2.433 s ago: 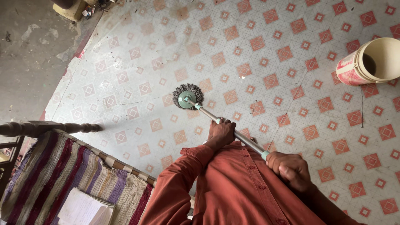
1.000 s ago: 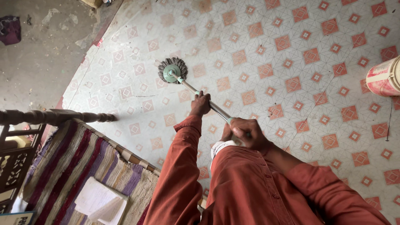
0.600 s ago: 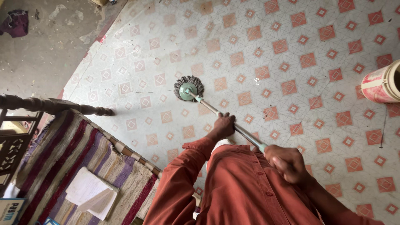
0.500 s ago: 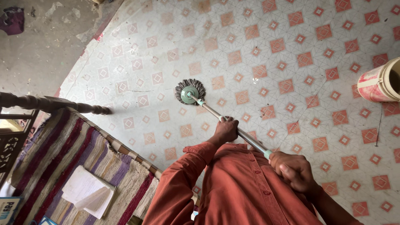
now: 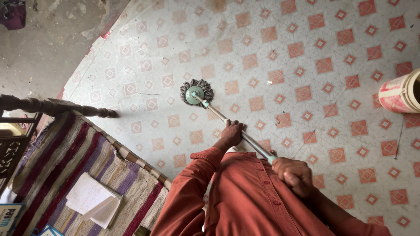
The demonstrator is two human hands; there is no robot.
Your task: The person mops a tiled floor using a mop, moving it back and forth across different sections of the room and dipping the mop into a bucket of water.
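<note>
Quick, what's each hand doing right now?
Left hand: closed around the mop handle, lower down the shaft.
Right hand: closed around the handle's upper end.

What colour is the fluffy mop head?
Dark grey strands around a green hub: mop head, head view.

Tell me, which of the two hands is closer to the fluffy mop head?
The left hand. It grips the mop handle lower down, nearer the grey mop head; the right hand holds the top end, by the shirt.
</note>
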